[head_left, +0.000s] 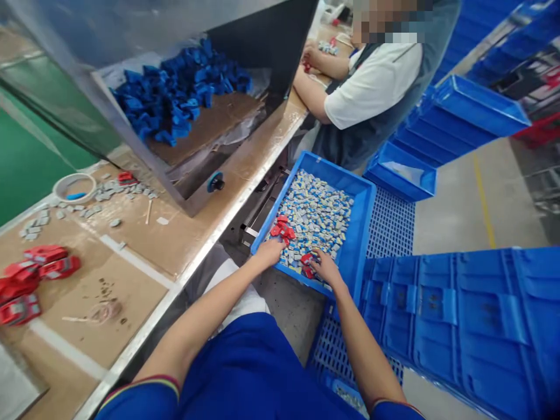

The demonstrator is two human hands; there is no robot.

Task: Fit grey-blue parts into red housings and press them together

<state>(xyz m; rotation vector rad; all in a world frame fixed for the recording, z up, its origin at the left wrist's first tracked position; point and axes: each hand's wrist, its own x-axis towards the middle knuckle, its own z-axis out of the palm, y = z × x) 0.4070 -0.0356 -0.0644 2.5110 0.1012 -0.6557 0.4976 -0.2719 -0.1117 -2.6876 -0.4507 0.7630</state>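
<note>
A blue bin [365, 233] holds a layer of small white, blue and yellow pieces [317, 204]. At its near left side my left hand [270, 252] is closed on red parts [283, 228], which stick out beyond the fingers. My right hand [322, 267], over the near part of the bin, has its fingers curled round another red part [307, 265]. Both hands are low over the small pieces, a short way apart.
To the left, a brown worktable [149, 268] bears red parts [26, 280], grey pieces [116, 189], a tape roll [74, 188] and a metal hopper with blue parts [175, 87]. A person [367, 87] sits beyond. Blue crates [459, 303] stand right.
</note>
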